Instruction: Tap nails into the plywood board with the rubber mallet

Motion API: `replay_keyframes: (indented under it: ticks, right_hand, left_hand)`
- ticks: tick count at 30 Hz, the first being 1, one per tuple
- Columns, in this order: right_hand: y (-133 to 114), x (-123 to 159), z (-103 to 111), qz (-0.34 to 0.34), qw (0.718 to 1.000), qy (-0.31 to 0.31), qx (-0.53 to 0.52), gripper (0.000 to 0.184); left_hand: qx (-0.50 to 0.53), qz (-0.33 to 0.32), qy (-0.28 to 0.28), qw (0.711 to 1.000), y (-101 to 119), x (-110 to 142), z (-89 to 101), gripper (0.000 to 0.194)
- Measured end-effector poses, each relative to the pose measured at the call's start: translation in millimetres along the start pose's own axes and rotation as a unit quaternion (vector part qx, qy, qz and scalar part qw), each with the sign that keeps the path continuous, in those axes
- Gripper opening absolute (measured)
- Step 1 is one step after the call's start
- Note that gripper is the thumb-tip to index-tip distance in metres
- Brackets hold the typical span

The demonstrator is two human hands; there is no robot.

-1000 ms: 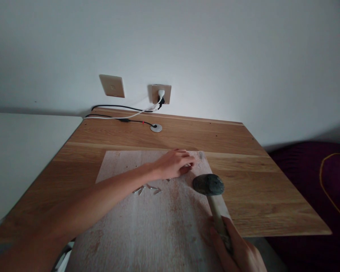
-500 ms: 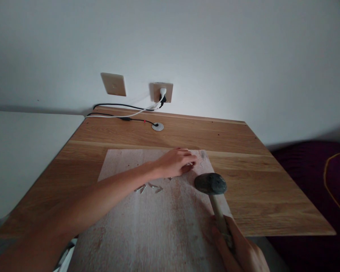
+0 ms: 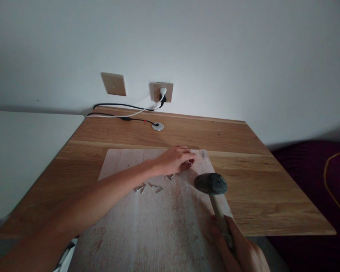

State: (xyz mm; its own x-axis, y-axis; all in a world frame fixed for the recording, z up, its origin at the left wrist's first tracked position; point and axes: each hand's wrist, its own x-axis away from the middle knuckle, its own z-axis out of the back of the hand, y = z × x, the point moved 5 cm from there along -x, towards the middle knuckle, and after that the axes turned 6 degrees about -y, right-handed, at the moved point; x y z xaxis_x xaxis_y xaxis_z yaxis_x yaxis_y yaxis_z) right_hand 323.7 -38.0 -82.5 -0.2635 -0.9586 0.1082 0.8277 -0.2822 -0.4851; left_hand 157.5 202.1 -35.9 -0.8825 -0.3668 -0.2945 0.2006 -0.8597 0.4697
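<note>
A pale worn board (image 3: 158,226) lies on a wooden desk (image 3: 243,181). My left hand (image 3: 174,160) reaches across to the board's far right part, fingers pinched together on something small and metallic, probably a nail. Several loose nails (image 3: 149,187) lie on the board just behind that hand. My right hand (image 3: 239,251) at the bottom edge is wrapped round the wooden handle of a hammer (image 3: 212,189), whose dark round head hovers or rests on the board just right of and nearer than my left hand.
At the desk's back, black and white cables (image 3: 121,113) run to a wall socket (image 3: 163,92), beside a blank wall plate (image 3: 113,84) and a round cable grommet (image 3: 158,127). A dark purple cushion (image 3: 314,181) sits to the right, a white surface (image 3: 22,151) to the left.
My left hand has lifted slightly and its fingers have drawn together on the small item, uncovering a nail beneath it. The hammer has barely moved.
</note>
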Motion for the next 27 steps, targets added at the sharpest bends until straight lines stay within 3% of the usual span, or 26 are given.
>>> replay_keyframes:
  ticks: [14, 21, 27]
  right_hand:
    - [-8.7, 0.3, 5.9, 0.002, 1.0, 0.01, 0.013, 0.073]
    - [-7.3, -0.9, 5.5, 0.006, 1.0, -0.004, -0.003, 0.062]
    - [-5.7, -0.4, 6.1, 0.01, 1.0, 0.023, 0.014, 0.067]
  left_hand:
    - [0.014, 0.012, -0.004, 1.0, 0.4, -4.1, -5.5, 0.008]
    - [0.025, 0.01, 0.002, 1.0, -1.4, -4.0, -8.0, 0.011]
    - [0.028, 0.009, 0.0, 1.0, -0.9, -4.5, -8.1, 0.012]
